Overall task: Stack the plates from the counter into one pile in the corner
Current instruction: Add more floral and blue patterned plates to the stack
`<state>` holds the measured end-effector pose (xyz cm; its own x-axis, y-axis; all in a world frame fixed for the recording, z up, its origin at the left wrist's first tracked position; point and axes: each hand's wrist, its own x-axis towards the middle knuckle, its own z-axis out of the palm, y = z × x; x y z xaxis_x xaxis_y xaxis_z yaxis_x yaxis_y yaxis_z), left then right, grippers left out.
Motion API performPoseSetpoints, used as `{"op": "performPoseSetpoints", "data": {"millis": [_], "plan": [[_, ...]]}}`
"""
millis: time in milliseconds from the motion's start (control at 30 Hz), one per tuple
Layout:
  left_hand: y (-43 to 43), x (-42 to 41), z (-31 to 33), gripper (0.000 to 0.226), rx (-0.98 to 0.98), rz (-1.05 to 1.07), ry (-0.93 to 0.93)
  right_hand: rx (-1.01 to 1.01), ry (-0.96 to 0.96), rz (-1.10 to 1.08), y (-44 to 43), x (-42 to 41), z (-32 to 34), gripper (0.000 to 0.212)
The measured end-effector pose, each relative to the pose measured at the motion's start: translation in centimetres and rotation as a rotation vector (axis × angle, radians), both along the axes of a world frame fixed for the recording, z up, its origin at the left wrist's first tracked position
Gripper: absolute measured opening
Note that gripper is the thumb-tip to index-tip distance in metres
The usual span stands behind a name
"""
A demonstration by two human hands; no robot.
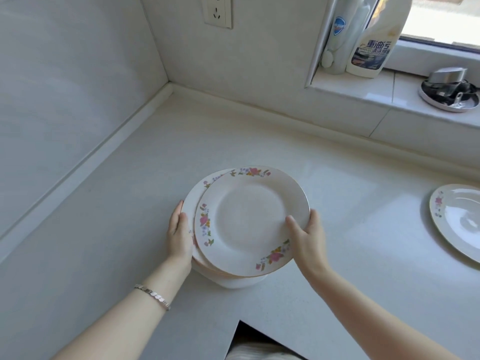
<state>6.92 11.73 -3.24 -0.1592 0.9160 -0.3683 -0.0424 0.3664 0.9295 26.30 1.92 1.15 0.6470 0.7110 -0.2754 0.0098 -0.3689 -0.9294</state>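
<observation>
A pile of white plates with pink flower rims (249,219) is held just above the white counter (130,203), in the middle of the view. The top plate sits shifted to the right of the one under it. My left hand (179,232) grips the pile's left edge, thumb on the rim. My right hand (306,235) grips the right edge of the top plate, thumb on its face. Another flowered plate (457,216) lies alone on the counter at the far right. The corner of the counter (171,92) is up and to the left of the pile.
A window sill (376,92) at the back right carries two cleaner bottles (368,40) and a round metal item (449,92). A wall socket (217,11) is above the corner. The counter's front edge has a notch (246,331) near my arms.
</observation>
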Motion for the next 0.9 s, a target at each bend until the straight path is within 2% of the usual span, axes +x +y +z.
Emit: {"op": "performPoseSetpoints", "data": {"millis": [67,133,300,400,500,600,800,900], "plan": [[0.1,0.0,0.0,0.038,-0.009,0.001,-0.025,-0.028,-0.166,0.024,0.0,0.0,-0.3,0.010],[0.1,0.0,0.2,0.038,-0.015,0.002,-0.049,-0.077,-0.219,0.031,0.2,0.1,-0.8,0.020],[-0.2,0.0,0.8,0.041,-0.010,-0.054,-0.001,-0.119,-0.152,0.040,0.8,-1.1,-1.6,0.037],[-0.1,0.0,1.8,0.038,-0.086,-0.098,-0.070,-0.122,-0.114,0.080,1.1,-2.2,-1.8,0.044],[-0.1,-0.1,2.2,0.041,-0.083,-0.188,-0.104,-0.120,-0.073,0.108,1.5,-1.9,-1.9,0.052],[0.3,-0.5,1.9,0.035,-0.065,-0.149,-0.103,-0.060,0.042,0.092,2.2,-1.0,-1.8,0.056],[0.8,-0.3,1.1,0.039,-0.006,-0.087,0.024,0.040,0.153,0.071,3.1,-1.1,-1.9,0.047],[0.6,-0.3,1.2,0.038,0.011,-0.133,0.223,0.049,0.221,0.094,2.9,-0.7,-1.9,0.045]]}}
